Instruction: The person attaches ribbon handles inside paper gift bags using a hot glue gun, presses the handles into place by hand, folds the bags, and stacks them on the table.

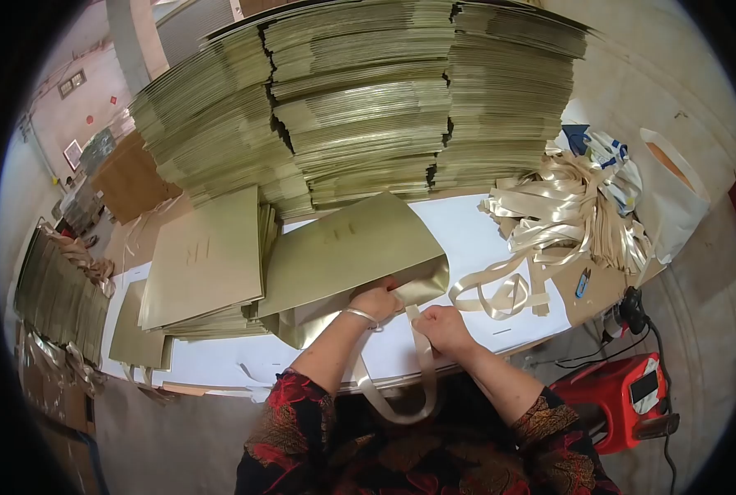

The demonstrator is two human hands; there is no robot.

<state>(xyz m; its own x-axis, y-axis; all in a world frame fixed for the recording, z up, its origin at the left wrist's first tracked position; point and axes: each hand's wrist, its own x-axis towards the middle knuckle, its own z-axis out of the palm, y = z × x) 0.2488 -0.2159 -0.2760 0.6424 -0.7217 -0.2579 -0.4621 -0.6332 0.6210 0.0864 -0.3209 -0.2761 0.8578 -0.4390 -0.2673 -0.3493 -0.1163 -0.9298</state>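
Observation:
A gold-green paper bag [347, 252] lies on its side on the white-covered table, its mouth facing me. My left hand [376, 302], with a bangle at the wrist, is at the bag's mouth; its closed fingers are on the bag's edge and partly hidden inside. Close beside it, my right hand [445, 331] is closed, thumb and fingers pinching a cream ribbon handle [426, 367]. The ribbon hangs in a loop over the table's front edge, and its other end passes behind my left wrist.
Tall stacks of flat bags [360, 107] line the back. More bags [203, 256] are piled at left. Loose ribbons [549, 206] heap at right, near a blue cutter [582, 283] and a white bag [672, 198]. A red stool [611, 400] holds a phone [644, 386].

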